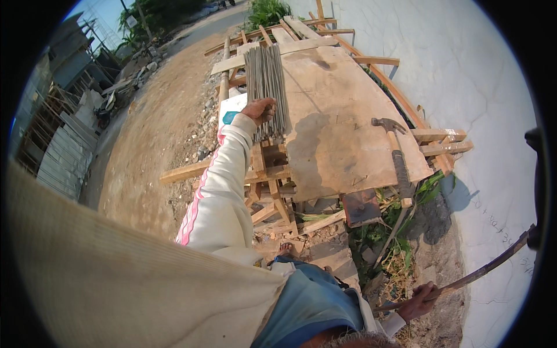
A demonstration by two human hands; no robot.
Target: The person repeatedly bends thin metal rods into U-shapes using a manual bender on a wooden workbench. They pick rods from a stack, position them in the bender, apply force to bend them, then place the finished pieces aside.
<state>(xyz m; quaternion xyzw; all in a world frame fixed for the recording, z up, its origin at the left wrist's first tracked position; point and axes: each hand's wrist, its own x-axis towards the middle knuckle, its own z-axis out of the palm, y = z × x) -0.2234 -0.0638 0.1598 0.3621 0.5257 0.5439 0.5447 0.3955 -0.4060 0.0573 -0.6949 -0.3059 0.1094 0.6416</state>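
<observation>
My left hand (259,110) is closed, its fingers curled over a bundle of thin grey metal rods (267,72). Whether it pinches one of them is hidden. The rods lie side by side along the left edge of a worn plywood board (342,156). Down at the lower right, my right hand (419,301) is wrapped around a long, dark brown rod (484,268) that reaches up toward the right rim; its material is unclear. A claw hammer (399,162) with a dark-wrapped grip rests on the board's right side, apart from both hands.
Wooden beams (270,182) prop up the board, and some stick out at both sides. A cracked white wall (464,64) borders the right. Below the board's near edge sit a reddish-brown square piece (361,207) and green plants (426,188). A dirt road (148,122) runs along the left.
</observation>
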